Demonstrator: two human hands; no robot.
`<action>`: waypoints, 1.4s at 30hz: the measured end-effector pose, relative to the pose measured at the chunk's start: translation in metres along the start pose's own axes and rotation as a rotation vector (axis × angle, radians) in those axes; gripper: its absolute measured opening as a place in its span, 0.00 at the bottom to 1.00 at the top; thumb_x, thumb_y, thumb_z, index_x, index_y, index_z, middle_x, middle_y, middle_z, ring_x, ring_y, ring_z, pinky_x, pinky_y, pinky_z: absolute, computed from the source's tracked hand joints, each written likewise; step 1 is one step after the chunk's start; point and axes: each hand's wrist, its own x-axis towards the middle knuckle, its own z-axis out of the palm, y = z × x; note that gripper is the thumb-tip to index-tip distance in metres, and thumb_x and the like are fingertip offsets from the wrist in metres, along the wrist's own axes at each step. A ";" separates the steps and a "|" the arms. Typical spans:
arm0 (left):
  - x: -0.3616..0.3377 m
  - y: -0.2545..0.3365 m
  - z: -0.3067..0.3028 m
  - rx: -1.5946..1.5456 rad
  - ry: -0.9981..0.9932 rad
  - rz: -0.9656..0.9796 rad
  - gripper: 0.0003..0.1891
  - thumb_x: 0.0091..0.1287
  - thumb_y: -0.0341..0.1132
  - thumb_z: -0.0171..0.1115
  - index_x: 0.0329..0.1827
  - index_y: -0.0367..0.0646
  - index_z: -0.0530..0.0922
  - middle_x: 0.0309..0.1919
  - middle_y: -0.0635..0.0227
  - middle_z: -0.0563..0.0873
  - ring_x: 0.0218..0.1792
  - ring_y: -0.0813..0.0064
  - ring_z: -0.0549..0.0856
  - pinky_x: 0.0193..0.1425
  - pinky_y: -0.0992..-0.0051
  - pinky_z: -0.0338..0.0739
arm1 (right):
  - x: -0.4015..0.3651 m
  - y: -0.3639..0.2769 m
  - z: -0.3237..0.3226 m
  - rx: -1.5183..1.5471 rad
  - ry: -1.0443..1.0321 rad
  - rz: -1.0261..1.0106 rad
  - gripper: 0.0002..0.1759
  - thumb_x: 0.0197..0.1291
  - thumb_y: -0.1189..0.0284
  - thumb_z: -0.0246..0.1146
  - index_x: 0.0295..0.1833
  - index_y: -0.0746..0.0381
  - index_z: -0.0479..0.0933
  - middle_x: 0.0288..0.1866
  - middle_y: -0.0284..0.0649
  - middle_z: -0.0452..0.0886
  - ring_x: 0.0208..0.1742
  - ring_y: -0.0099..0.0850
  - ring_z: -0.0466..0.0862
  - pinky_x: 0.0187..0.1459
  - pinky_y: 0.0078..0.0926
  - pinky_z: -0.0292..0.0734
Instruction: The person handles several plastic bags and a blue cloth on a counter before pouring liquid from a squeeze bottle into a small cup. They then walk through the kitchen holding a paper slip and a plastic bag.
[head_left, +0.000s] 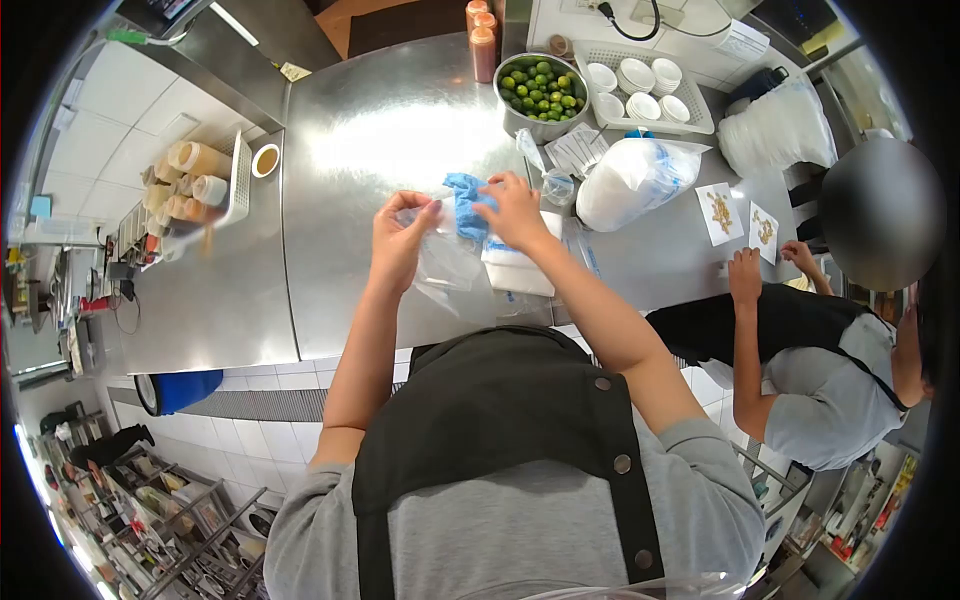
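Over the steel counter, my left hand [400, 240] pinches a clear plastic bag [450, 262], whose loose film hangs below the fingers. Just right of it, my right hand [518, 212] has its fingers curled at the edge of a crumpled blue cloth [466, 205]. The cloth lies between the two hands and overlaps the bag in this view. Under my right wrist rests a stack of white, blue-printed plastic bags [518, 268].
Behind stand a pot of green limes [541, 120], sauce bottles [483, 55] and a basket of white bowls [640, 88]. A filled plastic bag [640, 183] lies to the right. A co-worker [830, 370] works beside two food-topped papers [719, 214]. A container basket [238, 180] sits left.
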 end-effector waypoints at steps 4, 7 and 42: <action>-0.002 0.002 0.026 0.124 -0.052 -0.016 0.06 0.68 0.30 0.72 0.40 0.38 0.83 0.34 0.72 0.87 0.37 0.85 0.84 0.42 0.81 0.78 | -0.011 -0.041 -0.071 1.005 -0.158 0.093 0.18 0.64 0.56 0.71 0.52 0.56 0.85 0.58 0.36 0.82 0.58 0.31 0.80 0.59 0.35 0.72; -0.002 0.000 0.042 0.306 -0.107 0.022 0.06 0.68 0.30 0.73 0.39 0.37 0.84 0.33 0.73 0.87 0.36 0.86 0.82 0.42 0.82 0.77 | -0.033 -0.041 -0.088 0.739 -0.186 -0.011 0.18 0.64 0.56 0.72 0.50 0.59 0.84 0.53 0.35 0.84 0.55 0.27 0.81 0.57 0.30 0.72; -0.024 0.078 0.089 1.098 -0.677 1.037 0.07 0.56 0.30 0.69 0.38 0.51 0.86 0.61 0.74 0.81 0.67 0.62 0.75 0.70 0.58 0.71 | -0.099 -0.038 -0.128 1.225 -0.011 0.381 0.07 0.58 0.75 0.76 0.35 0.60 0.82 0.31 0.28 0.84 0.33 0.16 0.80 0.38 0.15 0.73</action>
